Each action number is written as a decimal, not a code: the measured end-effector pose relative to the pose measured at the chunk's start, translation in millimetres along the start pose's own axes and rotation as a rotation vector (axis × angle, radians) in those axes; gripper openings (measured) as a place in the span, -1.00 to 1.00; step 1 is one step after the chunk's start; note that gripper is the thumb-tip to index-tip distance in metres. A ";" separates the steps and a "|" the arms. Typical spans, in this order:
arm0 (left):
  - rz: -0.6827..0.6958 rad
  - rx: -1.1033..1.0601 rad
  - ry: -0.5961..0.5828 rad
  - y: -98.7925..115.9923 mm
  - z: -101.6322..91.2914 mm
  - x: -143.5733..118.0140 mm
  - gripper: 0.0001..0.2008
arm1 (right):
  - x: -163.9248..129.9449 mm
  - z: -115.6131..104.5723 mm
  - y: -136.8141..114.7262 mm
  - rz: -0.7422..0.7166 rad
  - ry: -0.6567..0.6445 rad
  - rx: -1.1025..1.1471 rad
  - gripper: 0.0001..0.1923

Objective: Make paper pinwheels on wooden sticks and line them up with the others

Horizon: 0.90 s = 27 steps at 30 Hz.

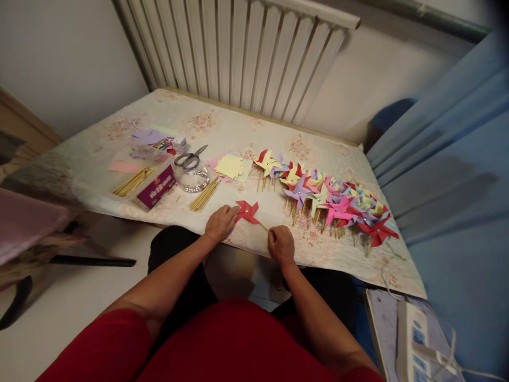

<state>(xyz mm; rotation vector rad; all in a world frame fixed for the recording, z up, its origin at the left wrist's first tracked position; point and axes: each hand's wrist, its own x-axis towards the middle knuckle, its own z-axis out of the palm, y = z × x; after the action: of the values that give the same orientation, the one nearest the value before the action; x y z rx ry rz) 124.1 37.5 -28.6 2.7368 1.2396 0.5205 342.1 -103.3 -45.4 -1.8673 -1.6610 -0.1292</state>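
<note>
A red paper pinwheel (pixel 248 211) with a shiny bead at its centre lies between my two hands, near the table's front edge. My left hand (pixel 221 223) has its fingers closed at the pinwheel's left blade. My right hand (pixel 281 244) is closed around the end of its thin stick (pixel 263 227). To the left of the pinwheel lies a bundle of thin sticks (pixel 204 195). Just behind that, a round clear dish (pixel 194 180) holds small shiny beads, and scissors (pixel 191 157) rest across its rim.
Many finished pinwheels (pixel 318 199) in several colours are grouped on the right. Square paper sheets (pixel 229 167) are stacked mid-table. A purple-fronted box (pixel 155 187) with sticks stands left. A power strip (pixel 413 339) is at the lower right, by a blue curtain (pixel 457 148).
</note>
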 end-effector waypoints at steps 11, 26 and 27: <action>-0.097 -0.075 0.020 -4.5 8.6 2.2 -0.66 | -2.6 1.1 1.0 0.007 0.034 0.058 -0.92; -0.375 -0.024 0.017 -48.5 -39.6 -4.7 -0.79 | -4.9 2.8 2.9 -0.002 0.078 0.089 -0.92; -0.422 0.009 0.048 -56.9 -45.6 -6.4 -0.79 | -5.1 3.1 3.1 -0.003 0.076 0.086 -0.92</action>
<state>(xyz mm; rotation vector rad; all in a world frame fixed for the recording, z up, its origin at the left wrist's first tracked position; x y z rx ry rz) 64.0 68.1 -0.1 2.3731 1.7680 0.5324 343.0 -106.1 -51.4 -1.7741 -1.5932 -0.1261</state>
